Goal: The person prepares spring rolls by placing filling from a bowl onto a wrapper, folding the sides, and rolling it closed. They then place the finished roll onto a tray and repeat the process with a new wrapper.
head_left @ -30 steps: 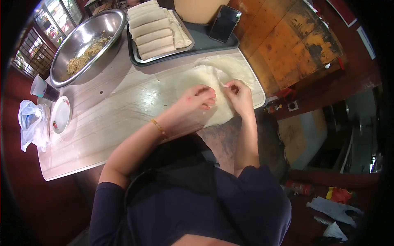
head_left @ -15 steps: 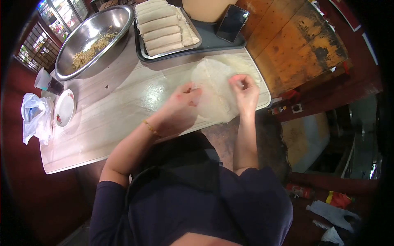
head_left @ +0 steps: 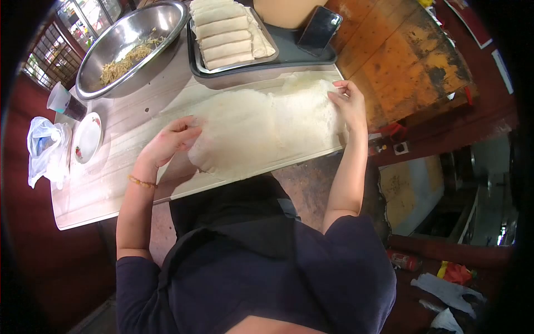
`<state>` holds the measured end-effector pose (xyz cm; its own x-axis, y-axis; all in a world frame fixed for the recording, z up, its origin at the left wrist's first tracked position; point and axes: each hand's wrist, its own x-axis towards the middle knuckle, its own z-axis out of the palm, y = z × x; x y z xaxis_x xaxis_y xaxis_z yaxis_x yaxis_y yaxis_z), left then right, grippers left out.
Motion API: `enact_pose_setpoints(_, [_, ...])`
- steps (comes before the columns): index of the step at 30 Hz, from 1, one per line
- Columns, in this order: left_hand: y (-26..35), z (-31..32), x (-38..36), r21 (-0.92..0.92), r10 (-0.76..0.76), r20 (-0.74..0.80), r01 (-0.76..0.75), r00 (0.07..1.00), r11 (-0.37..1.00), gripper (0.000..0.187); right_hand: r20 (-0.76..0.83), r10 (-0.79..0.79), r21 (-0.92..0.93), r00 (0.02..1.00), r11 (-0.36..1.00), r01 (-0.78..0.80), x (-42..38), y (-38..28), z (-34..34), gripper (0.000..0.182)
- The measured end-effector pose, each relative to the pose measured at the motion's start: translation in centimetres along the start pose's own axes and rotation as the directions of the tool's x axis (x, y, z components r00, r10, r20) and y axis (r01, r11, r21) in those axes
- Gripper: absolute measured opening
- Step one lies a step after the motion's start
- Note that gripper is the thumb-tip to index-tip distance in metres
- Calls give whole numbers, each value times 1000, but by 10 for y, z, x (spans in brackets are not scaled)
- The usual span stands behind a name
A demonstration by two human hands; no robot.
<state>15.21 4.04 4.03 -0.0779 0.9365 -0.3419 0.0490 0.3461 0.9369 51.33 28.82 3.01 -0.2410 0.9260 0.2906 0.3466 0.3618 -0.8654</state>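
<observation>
A thin, pale, translucent sheet [head_left: 239,131] is spread wide between my two hands, low over the table [head_left: 111,183]. My left hand [head_left: 173,139] pinches its left edge with thumb and fingers. At the upper right, my right hand [head_left: 349,103] pinches the other side near the table's right end. Under or beside the sheet's right part lies more pale wrapper material; where one ends and the other begins is unclear. Rolled pale wraps [head_left: 225,42] lie in rows on a metal tray [head_left: 271,49] beyond the sheet.
A steel bowl [head_left: 92,67] with shredded filling [head_left: 130,61] stands at the upper left. Near it are a cup [head_left: 67,102], a small plate [head_left: 89,137] and a plastic bag [head_left: 47,150]. A dark tray [head_left: 292,47] bears a phone [head_left: 320,30]. A wooden surface [head_left: 395,61] adjoins the right.
My hands have moved apart, the left one leftward and the right one up and rightward. The sheet, bunched between them before, is now stretched out wide.
</observation>
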Motion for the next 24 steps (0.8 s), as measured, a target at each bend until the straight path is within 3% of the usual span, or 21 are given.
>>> enact_pose_setpoints(2, [-9,-5,4,-11,-19,-2,19,1000,1000,28,48,93,-13,995,996,-92,6,-1,-4,29])
enact_pose_setpoints(5, [-14,-3,7,62,-24,-107,31,994,998,30,1,70,-124,998,990,-70,25,33,-6,26])
enact_pose_setpoints(7, [-18,-7,12,329,80,-180,-17,980,944,34,14,61,-161,998,985,-58,24,17,-6,27])
enact_pose_setpoints(8, [-19,-9,14,330,85,-178,-22,980,944,34,34,51,-191,998,981,-44,26,8,-4,28])
enact_pose_setpoints(9, [-8,-6,12,436,225,-210,-115,951,893,33,33,48,-191,998,981,-41,26,-8,-2,28])
enact_pose_setpoints(10, [0,-2,10,539,361,-226,-193,905,820,32,132,-30,-202,991,978,57,22,-29,0,28])
enact_pose_setpoints(11, [7,1,12,539,361,-232,-189,903,821,32,235,-106,-202,966,967,155,18,-51,4,28])
enact_pose_setpoints(12, [15,3,17,543,411,-191,-253,892,801,42,241,-111,-197,964,967,161,10,-76,9,28])
enact_pose_setpoints(13, [22,7,21,546,461,-151,-315,875,777,53,348,-219,-116,912,955,274,1,-102,15,26])
enact_pose_setpoints(14, [26,16,24,529,514,-118,-384,850,756,57,442,-327,-23,836,927,374,-6,-124,20,25])
enact_pose_setpoints(15, [30,26,28,512,566,-87,-451,820,731,61,447,-336,-15,829,924,382,-9,-140,23,25])
enact_pose_setpoints(16, [33,34,32,517,568,-99,-446,817,731,61,524,-377,140,764,923,359,-11,-153,26,25])
enact_pose_setpoints(17, [34,42,37,410,603,-101,-519,791,750,63,587,-426,288,688,905,315,-11,-166,28,26])
enact_pose_setpoints(18, [37,44,37,299,638,-109,-587,762,752,65,627,-411,319,662,911,263,-10,-177,28,25])
enact_pose_setpoints(19, [40,41,32,308,641,-121,-585,758,750,65,630,-423,329,651,905,270,-7,-182,32,25])
enact_pose_setpoints(21, [48,31,20,-150,503,7,-496,864,855,68,614,-461,425,641,877,225,4,-192,43,27])
enact_pose_setpoints(22, [47,24,15,-144,506,-7,-501,863,853,68,617,-429,403,659,892,203,10,-189,55,28])
enact_pose_setpoints(24, [38,1,1,-52,437,-35,-438,899,897,41,673,-355,322,649,930,175,22,-172,86,29])
